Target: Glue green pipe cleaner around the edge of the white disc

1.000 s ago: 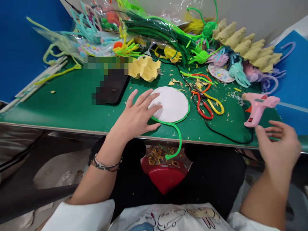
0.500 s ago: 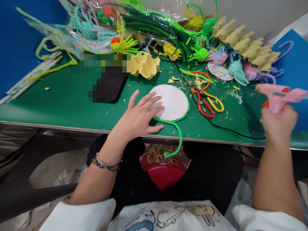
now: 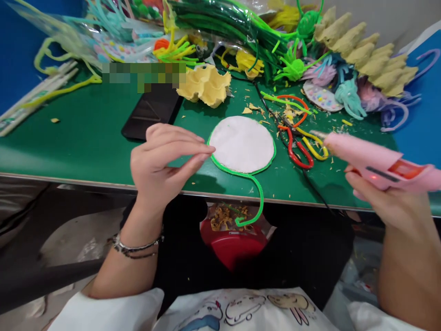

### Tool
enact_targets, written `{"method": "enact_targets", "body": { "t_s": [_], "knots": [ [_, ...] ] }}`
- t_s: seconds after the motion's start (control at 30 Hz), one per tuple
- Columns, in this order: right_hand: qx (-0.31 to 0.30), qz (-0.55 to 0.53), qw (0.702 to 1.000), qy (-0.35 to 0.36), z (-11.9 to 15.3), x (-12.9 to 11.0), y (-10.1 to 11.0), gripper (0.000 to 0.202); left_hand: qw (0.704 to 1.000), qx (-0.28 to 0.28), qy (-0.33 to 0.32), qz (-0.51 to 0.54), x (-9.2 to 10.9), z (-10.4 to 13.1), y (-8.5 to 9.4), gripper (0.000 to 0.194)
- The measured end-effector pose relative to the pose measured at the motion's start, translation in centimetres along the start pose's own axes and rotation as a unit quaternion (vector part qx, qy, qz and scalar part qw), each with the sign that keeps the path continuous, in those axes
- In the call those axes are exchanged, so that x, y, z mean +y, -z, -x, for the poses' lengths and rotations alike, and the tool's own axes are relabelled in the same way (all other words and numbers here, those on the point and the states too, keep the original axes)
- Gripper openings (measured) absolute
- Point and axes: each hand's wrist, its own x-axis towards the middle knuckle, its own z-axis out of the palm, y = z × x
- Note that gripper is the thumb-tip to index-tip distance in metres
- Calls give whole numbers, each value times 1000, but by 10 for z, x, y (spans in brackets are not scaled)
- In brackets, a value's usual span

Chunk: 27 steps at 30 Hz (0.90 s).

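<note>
On the green surface (image 3: 86, 142) is laid a white disc (image 3: 243, 142), its green pipe cleaner (image 3: 261, 197) draped over the front edge. By its left rim, the left hand (image 3: 161, 165) is pinched closed; contact cannot be told. The pink glue gun (image 3: 368, 158) is grasped by the right hand (image 3: 396, 202), nozzle pointed left. Below, scraps (image 3: 229, 217) are held in a red container (image 3: 234, 248).

Craft workspace — glue gun (image 3: 382, 165), scissors (image 3: 299, 142), pipe cleaners (image 3: 220, 27)
</note>
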Motion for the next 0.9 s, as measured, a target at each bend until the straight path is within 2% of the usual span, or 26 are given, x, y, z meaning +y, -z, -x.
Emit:
{"method": "enact_targets", "body": {
  "t_s": [0.07, 0.13, 0.27, 0.33, 0.4, 0.5, 0.67, 0.77, 0.9],
  "knots": [
    [-40, -2, 999, -1, 3, -7, -3, 39, 1000, 1, -9, 17, 2, 0, 0, 13],
    [-79, -20, 996, 24, 3, -14, -8, 36, 999, -31, -23, 4, 5, 0, -1, 11],
    [-207, -31, 969, 134, 0, -30, -17, 17, 992, -113, -38, -30, 5, 1, -5, 12],
    [-253, -40, 950, 181, -2, -35, -21, 19, 989, -142, -34, -33, 3, 2, -10, 21],
    [-272, -44, 938, 212, -3, -38, -25, 18, 984, -169, -33, -46, 1, 3, -14, 25],
    [-295, -39, 927, 228, -5, -37, -30, 14, 977, -192, -53, -78, 2, 3, -19, 18],
    [-333, -65, 909, 243, -7, -37, -36, 9, 986, -142, -49, -71, 10, 3, -18, 8],
    [-343, -76, 898, 266, -8, -39, -39, 8, 985, -147, -40, -83, 10, 3, -16, 16],
    [-351, -92, 888, 284, -11, -38, -43, 10, 974, -196, -51, -102, 5, 4, -18, 29]
  ]
}}
